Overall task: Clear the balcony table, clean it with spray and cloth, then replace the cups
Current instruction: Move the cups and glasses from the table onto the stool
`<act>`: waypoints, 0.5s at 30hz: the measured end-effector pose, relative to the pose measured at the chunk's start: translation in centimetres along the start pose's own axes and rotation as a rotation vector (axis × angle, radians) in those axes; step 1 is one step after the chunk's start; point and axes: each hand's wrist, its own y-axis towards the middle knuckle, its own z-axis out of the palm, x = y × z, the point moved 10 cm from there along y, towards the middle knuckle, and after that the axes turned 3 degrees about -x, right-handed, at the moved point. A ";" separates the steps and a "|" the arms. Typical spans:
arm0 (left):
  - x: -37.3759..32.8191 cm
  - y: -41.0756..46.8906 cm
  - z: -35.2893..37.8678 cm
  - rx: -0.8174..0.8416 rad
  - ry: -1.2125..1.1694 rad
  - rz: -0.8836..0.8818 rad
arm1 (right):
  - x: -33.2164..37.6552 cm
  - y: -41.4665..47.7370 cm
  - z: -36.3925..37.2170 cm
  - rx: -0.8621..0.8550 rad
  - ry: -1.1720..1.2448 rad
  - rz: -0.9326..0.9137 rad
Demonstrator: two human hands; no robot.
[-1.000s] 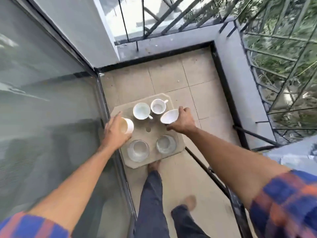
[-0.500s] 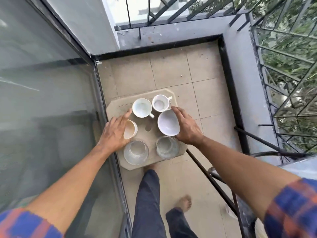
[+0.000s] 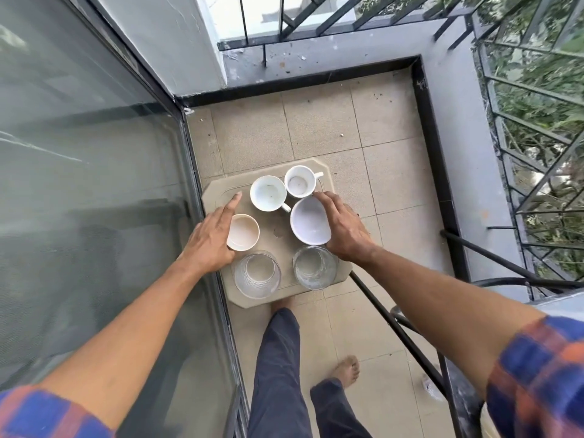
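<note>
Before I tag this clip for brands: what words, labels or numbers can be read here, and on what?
None: no text can be read in this view.
The white cups, cream cup, glasses and table show no print.
The round mark mid-table is too small to tell.

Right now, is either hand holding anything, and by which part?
Nothing is gripped: the left hand touches the cream cup's side, and the right hand rests on the white bowl's right rim.
</note>
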 end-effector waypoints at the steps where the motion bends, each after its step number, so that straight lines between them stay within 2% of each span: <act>1: 0.1 0.0 0.0 0.006 -0.011 -0.002 | 0.1 0.0 0.1 -0.008 0.004 -0.008; 8: 0.3 -0.6 -1.3 -0.032 -0.109 -0.106 | 0.9 -0.3 -0.4 0.069 -0.039 -0.021; 12: 0.1 -1.6 -3.6 -0.193 -0.218 -0.170 | 1.4 -1.4 -1.9 0.125 -0.147 -0.034; 15: 1.6 -2.1 -5.4 -0.338 -0.453 -0.364 | 1.8 -2.1 -4.9 0.094 -0.165 -0.043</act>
